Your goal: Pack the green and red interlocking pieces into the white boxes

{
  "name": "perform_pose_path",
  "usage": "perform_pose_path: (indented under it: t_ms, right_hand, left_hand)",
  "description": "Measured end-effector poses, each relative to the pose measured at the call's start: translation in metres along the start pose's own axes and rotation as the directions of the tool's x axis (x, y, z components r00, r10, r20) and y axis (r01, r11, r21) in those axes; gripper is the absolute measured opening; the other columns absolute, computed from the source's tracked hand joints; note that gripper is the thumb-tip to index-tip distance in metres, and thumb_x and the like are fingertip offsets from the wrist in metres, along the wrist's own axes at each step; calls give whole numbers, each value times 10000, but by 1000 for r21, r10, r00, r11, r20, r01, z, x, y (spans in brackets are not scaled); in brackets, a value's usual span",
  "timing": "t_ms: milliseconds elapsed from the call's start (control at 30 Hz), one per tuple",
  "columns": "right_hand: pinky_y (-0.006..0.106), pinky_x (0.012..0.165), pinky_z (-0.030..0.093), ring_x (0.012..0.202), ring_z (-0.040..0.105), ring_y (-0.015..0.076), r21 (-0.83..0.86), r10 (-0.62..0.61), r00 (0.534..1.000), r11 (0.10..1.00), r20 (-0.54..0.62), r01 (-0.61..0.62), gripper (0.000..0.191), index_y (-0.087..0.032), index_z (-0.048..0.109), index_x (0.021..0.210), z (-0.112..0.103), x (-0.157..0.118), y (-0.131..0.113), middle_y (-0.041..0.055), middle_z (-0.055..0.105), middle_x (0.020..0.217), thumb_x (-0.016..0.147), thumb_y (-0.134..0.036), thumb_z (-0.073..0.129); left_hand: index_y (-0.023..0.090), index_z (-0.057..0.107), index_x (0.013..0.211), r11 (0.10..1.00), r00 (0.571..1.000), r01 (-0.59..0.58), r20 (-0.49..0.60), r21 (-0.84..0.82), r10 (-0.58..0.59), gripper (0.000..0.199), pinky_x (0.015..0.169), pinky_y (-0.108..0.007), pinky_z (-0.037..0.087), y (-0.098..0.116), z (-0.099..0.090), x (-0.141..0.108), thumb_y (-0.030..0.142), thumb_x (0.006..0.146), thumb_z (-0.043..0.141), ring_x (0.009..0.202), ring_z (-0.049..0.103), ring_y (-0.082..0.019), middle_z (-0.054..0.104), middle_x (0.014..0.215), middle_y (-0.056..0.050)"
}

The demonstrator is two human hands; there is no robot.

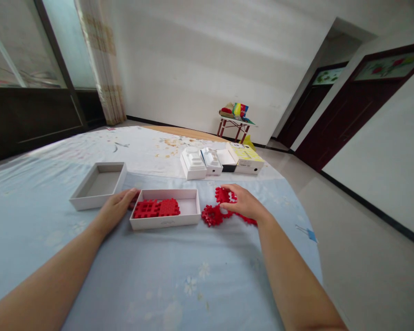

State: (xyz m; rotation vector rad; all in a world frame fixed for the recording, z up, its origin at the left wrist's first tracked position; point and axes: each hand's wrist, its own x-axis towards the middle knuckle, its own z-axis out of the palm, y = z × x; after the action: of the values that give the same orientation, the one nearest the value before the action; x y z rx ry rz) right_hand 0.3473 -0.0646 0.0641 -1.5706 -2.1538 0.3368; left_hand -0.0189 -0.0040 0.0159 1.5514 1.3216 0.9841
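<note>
A white open box (pixel 165 223) stands in front of me, with red toothed plates (pixel 157 208) lying in its left part. My left hand (pixel 119 206) is at the box's left end, its fingers closed around something dark red that is mostly hidden. On the cloth to the right of the box lie red toothed pieces (pixel 213 216). My right hand (pixel 243 202) reaches over them, thumb and fingers around a red piece (pixel 222 195) at its fingertips.
An empty grey-white box lid (pixel 96 202) sits left of the box. Farther back stand white boxes (pixel 195 172) and a yellow-and-white box (pixel 250 164). The round table has a light blue floral cloth (pixel 179 276). A small side table (pixel 236 122) stands by the wall.
</note>
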Motion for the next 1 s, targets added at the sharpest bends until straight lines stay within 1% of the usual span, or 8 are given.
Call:
perform_pose_path:
  t_ms: [133, 233, 467, 567, 633, 767, 933, 1000]
  right_hand:
    - [361, 986, 343, 1141, 477, 210, 74, -143, 989, 987, -42, 145, 599, -207, 480, 1246, 5, 4, -34, 90, 533, 1226, 703, -373, 671]
    - [362, 983, 346, 1129, 482, 207, 85, -217, 976, 972, -30, 218, 590, -194, 487, 1239, 12, 11, -59, 97, 539, 1214, 706, -368, 671]
    - [364, 930, 374, 1081, 508, 227, 87, -372, 926, 926, 59, 366, 608, -167, 516, 1209, 46, 52, -112, 120, 568, 1163, 690, -438, 676]
    - [361, 896, 383, 1038, 521, 224, 47, -397, 911, 918, 112, 394, 595, -188, 526, 1195, 64, 72, -132, 100, 588, 1119, 681, -447, 680]
    - [353, 860, 398, 994, 535, 220, 11, -397, 905, 916, 155, 400, 597, -197, 535, 1183, 74, 82, -142, 87, 602, 1083, 672, -470, 679]
    - [349, 825, 411, 973, 546, 227, -16, -401, 893, 911, 204, 412, 627, -197, 534, 1188, 83, 91, -150, 87, 610, 1079, 670, -530, 656]
    - [353, 867, 395, 1027, 537, 228, 6, -359, 917, 932, 173, 363, 623, -180, 539, 1186, 71, 85, -141, 103, 596, 1125, 673, -509, 667]
    - [350, 865, 395, 1019, 543, 225, -5, -331, 924, 941, 194, 338, 615, -185, 547, 1180, 66, 82, -134, 101, 600, 1117, 660, -483, 687]
  left_hand:
    - [148, 652, 889, 1000, 1000, -9, -13, 5, 9, 502, 769, -294, 451, 1, 1, -1, 586, 754, 446, 776, 611, -208, 703, 796, -30]
    - [157, 657, 852, 1000, 999, -21, -32, -4, 21, 500, 717, -276, 460, 1, 1, 0, 598, 734, 455, 736, 610, -198, 698, 764, -19]
    - [172, 643, 751, 997, 999, -47, -26, -66, 45, 461, 654, -272, 456, 2, 3, -2, 594, 721, 459, 652, 580, -182, 668, 668, -2]
    - [177, 621, 687, 994, 997, -78, -33, -71, 76, 442, 621, -269, 444, 4, 3, -3, 584, 729, 455, 589, 541, -164, 634, 612, 8]
    - [178, 603, 651, 993, 994, -102, -42, -66, 99, 433, 617, -264, 434, 2, 2, -3, 577, 733, 456, 589, 529, -159, 617, 596, 11]
    - [172, 589, 655, 991, 993, -112, -53, -68, 109, 435, 601, -258, 415, -5, 1, 1, 573, 744, 445, 594, 526, -154, 598, 584, 14]
    - [158, 604, 705, 992, 994, -100, -49, -80, 97, 464, 605, -268, 420, -13, 2, 5, 583, 751, 425, 613, 545, -161, 617, 630, 0]
    - [159, 598, 696, 992, 994, -96, -52, -82, 92, 463, 603, -268, 420, -14, 2, 6, 587, 748, 429, 619, 546, -163, 616, 634, 1]
